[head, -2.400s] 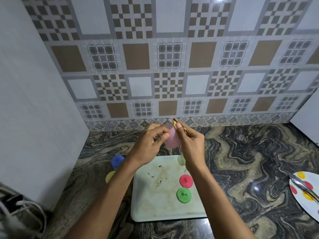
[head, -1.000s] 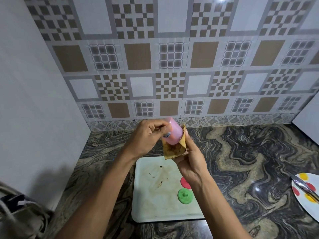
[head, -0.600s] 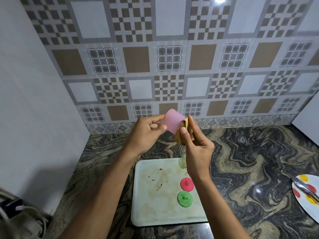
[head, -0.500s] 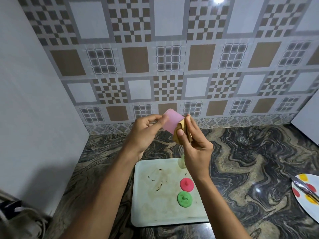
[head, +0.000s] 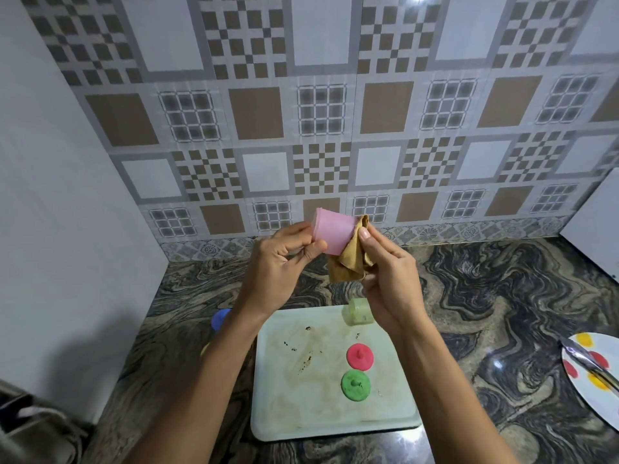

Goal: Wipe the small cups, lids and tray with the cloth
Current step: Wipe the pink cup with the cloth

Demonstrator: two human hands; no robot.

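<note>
Left hand (head: 278, 262) pinches the light, stiff, likely slick cup (head: 333, 234) by its base; right hand (head: 385, 272) grips the soft cloth (head: 348, 266) beside it.

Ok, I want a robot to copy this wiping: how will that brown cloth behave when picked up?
Probably floppy: the cloth folds and droops below the right hand pinching it. Likely light, since a mere pinch holds it. Unlikely to roll; it bunches against the pink cup.
</note>
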